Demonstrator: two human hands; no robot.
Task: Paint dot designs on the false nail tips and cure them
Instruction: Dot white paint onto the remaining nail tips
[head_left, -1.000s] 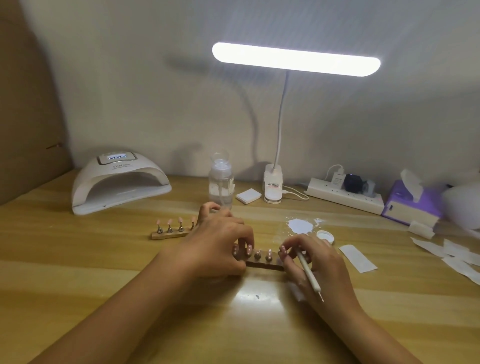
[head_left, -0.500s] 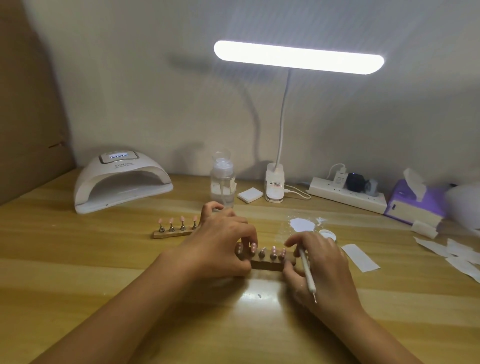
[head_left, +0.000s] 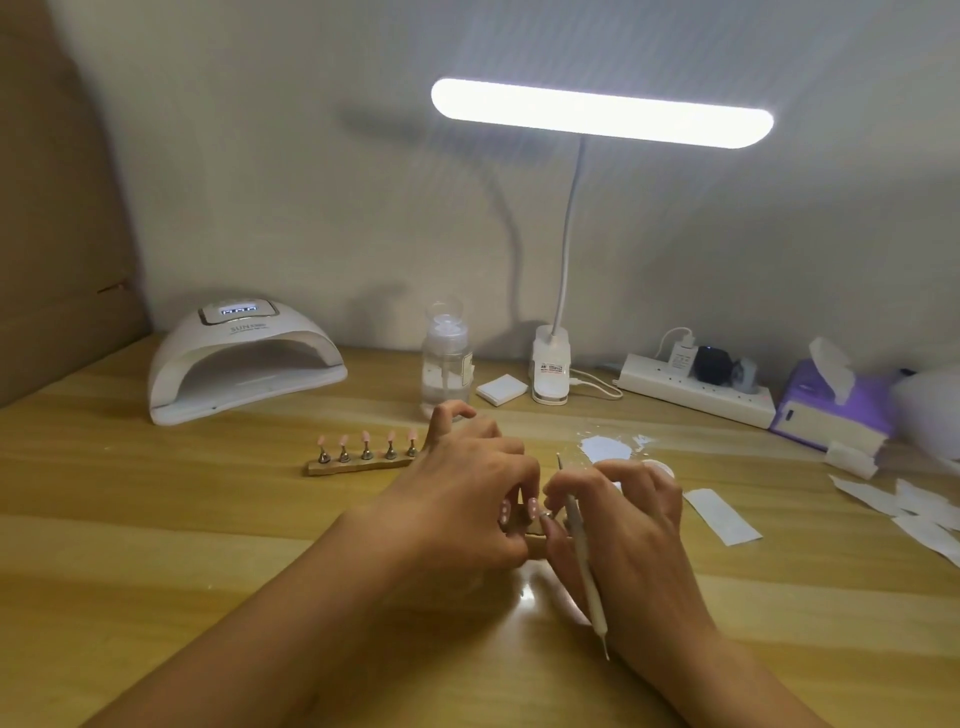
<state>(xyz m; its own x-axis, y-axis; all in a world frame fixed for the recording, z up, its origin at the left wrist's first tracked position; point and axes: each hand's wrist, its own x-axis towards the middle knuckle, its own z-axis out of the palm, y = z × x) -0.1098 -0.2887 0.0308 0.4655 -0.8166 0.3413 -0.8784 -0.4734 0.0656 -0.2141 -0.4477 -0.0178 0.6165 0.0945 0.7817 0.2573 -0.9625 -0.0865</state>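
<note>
At the bench's (head_left: 156, 519) back left stands the lamp (head_left: 244, 358). Nearer, the far holder (head_left: 363, 460) carries five plain pink tips. At centre the left hand (head_left: 467, 499) curls its fingers round one end of the near holder (head_left: 535, 540), whose tips (head_left: 533, 508) show white dots. The right hand (head_left: 628, 535) has the pen (head_left: 582, 551) tucked along it, forefinger and thumb pinching a peg there. This looks like straightening a tip between dotting and curing. The next move probably needs a steady carry into the lamp.
</note>
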